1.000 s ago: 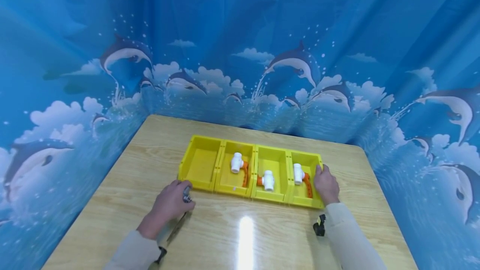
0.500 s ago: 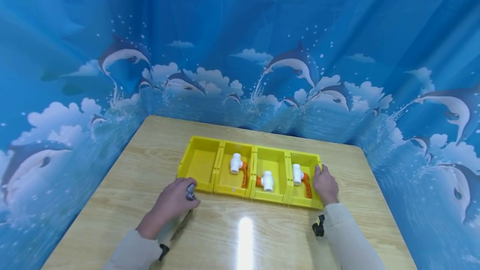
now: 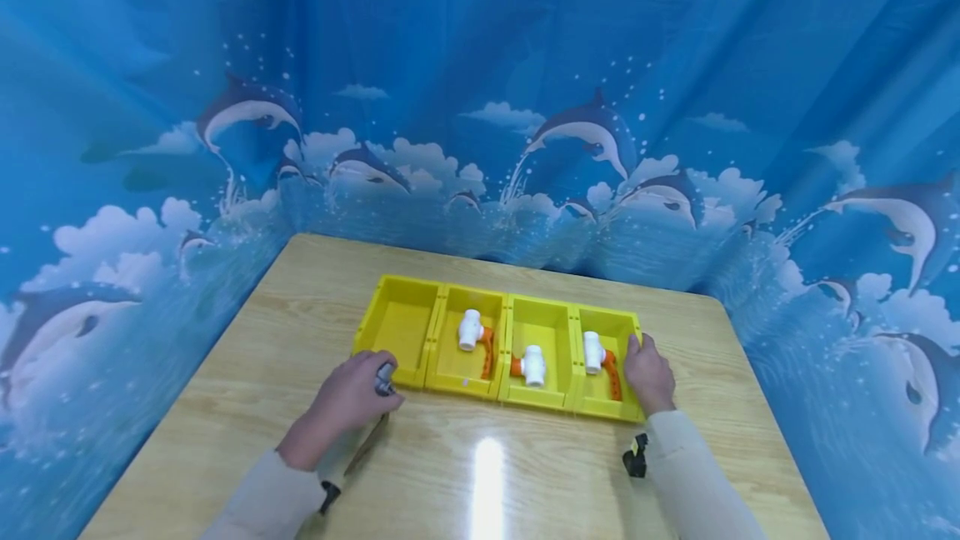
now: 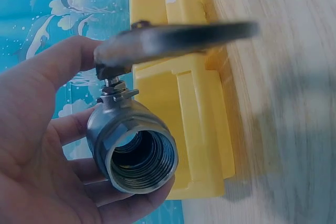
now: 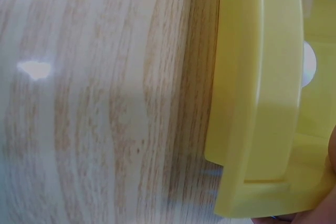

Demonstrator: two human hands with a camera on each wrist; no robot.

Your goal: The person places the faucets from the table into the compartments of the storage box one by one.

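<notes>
My left hand [image 3: 347,400] holds a metal ball valve [image 4: 131,142] just in front of the leftmost compartment of the yellow bin row [image 3: 468,390]. In the left wrist view, fingers curl under the valve's threaded body, and its long lever handle [image 4: 168,43] points right across the bin edge. My right hand [image 3: 650,375] grips the right end wall of the row, partly cut off in the right wrist view. White plastic valves with orange handles lie in the other compartments: one valve [image 3: 470,330], another [image 3: 533,366], and a third [image 3: 593,352] nearest the right hand.
The bins stand on a wood-grain table [image 3: 420,473] with a bright light reflection near its front. A blue dolphin-print curtain [image 3: 465,107] hangs behind and at both sides. The leftmost compartment [image 3: 401,327] shows only its yellow floor.
My left hand has shifted a little to the right with the metal ball valve, which now sits closer to the bin's front corner. The right hand keeps its hold on the bin.
</notes>
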